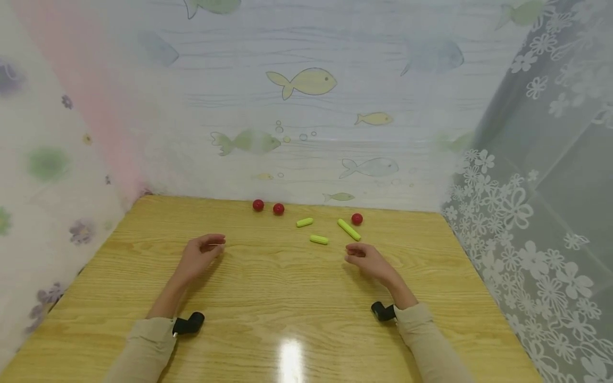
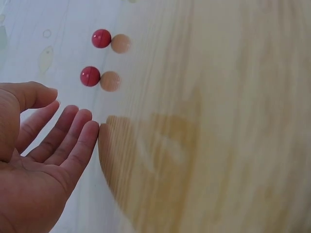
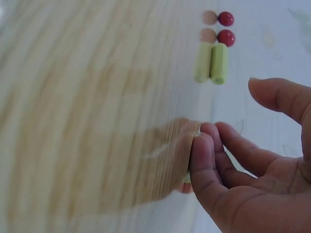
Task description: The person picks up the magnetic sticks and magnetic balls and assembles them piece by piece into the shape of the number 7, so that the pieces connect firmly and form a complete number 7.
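Nothing is held in either hand. Left hand (image 1: 198,258): fingers loosely bent, thumb parted from them, probably just rested beside the pieces. Right hand (image 1: 373,263): same relaxed shape, thumb well parted in the wrist view; contact with the worktop (image 1: 254,298) can't be told for sure.

All pieces are spread on the far part of the worktop, within likely easy reach. The left red ball (image 1: 258,205) and middle red ball (image 1: 279,209) are set side by side, apart, by the far edge and the fish-print sheet (image 1: 306,170); no stop is seen touching them, so they are presumably kept from rolling by a level top. The right red ball (image 1: 357,219) is placed just beside the long green stick (image 1: 349,230), which is laid slantwise, just beyond the right hand. The far short stick (image 1: 304,222) and near short stick (image 1: 319,240) are laid flat between the hands, likely because standing would be less steady.
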{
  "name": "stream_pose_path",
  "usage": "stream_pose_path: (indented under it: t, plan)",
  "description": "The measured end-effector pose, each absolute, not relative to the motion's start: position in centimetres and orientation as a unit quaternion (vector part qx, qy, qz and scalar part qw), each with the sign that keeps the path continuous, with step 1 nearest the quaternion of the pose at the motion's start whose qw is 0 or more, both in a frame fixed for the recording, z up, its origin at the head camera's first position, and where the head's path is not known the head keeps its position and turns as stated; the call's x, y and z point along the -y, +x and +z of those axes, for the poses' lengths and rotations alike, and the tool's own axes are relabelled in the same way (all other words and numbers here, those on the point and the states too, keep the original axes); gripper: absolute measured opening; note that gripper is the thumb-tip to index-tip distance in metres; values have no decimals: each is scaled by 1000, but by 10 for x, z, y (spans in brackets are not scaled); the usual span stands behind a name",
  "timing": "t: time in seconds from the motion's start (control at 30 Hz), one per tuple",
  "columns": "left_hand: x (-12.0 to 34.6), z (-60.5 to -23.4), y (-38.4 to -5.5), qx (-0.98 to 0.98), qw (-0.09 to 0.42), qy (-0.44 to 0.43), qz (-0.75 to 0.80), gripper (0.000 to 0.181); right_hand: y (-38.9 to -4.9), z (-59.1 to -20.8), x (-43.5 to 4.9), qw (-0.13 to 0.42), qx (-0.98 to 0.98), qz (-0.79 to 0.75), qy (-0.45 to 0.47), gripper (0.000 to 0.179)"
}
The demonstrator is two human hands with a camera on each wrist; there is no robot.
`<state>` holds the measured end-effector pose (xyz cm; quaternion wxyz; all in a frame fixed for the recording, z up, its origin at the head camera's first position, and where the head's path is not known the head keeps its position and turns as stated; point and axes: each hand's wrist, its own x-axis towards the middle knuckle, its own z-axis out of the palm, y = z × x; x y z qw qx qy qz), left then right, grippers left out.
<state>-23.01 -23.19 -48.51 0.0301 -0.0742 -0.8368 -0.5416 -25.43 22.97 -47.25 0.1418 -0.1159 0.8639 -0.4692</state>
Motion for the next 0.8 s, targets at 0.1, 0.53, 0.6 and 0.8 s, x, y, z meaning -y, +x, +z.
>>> stream_pose_path:
  t: [0.1, 0.53, 0.6, 0.8]
  plan:
    - [229, -486, -230, 833, 23, -73, -549, 41, -253, -471, -226, 135, -871, -463, -95, 46]
    - [206, -487, -233, 812, 34, -34, -581, 38, -256, -466, -189, 120, -893, -430, -50, 52]
    - [201, -489, -234, 812, 34, -36, -581, 37, -257, -468, -185, 104, -902, -416, -42, 52]
    - [191, -493, -234, 803, 31, -26, -594, 38, -264, -472, -176, 81, -908, -408, -47, 52]
